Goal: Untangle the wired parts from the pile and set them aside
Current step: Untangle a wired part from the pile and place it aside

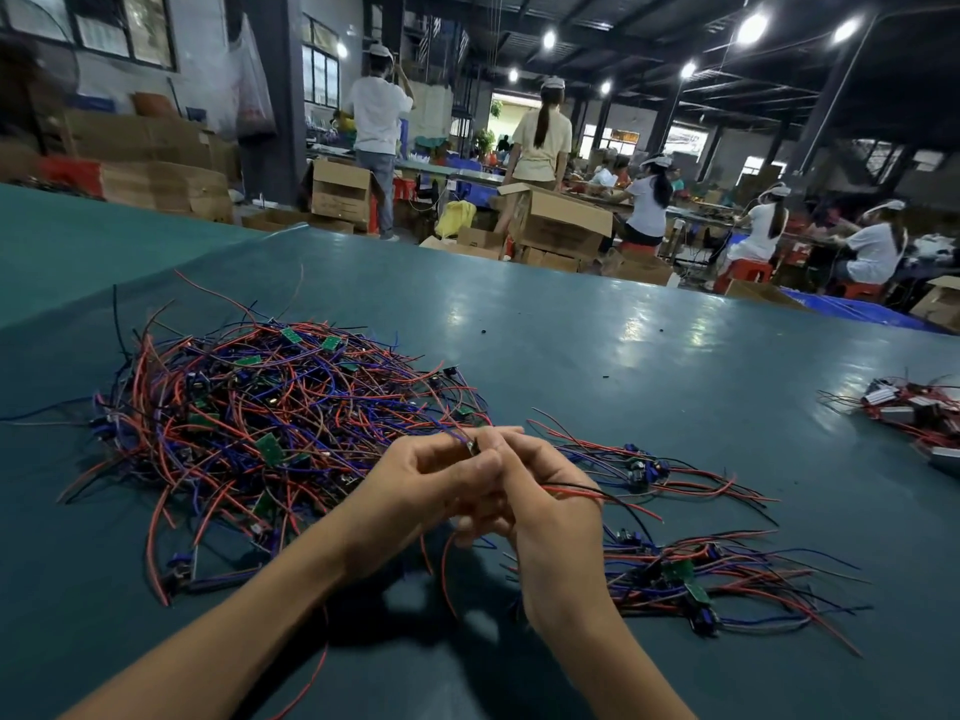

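A big tangled pile (260, 423) of red, blue and black wires with small green circuit boards lies on the teal table (597, 356), left of centre. My left hand (436, 480) and my right hand (550, 501) meet just right of the pile, both pinching one wired part (474, 445) between the fingertips. Its red and black wires (597, 495) trail out to the right across my right hand. Two smaller groups of separated wired parts lie to the right: one (654, 470) beyond my right hand, one (711, 579) nearer me.
Another small heap of parts with white pieces (919, 413) lies at the table's far right edge. Beyond the table's far edge stand cardboard boxes (550, 220), and several people work at other benches.
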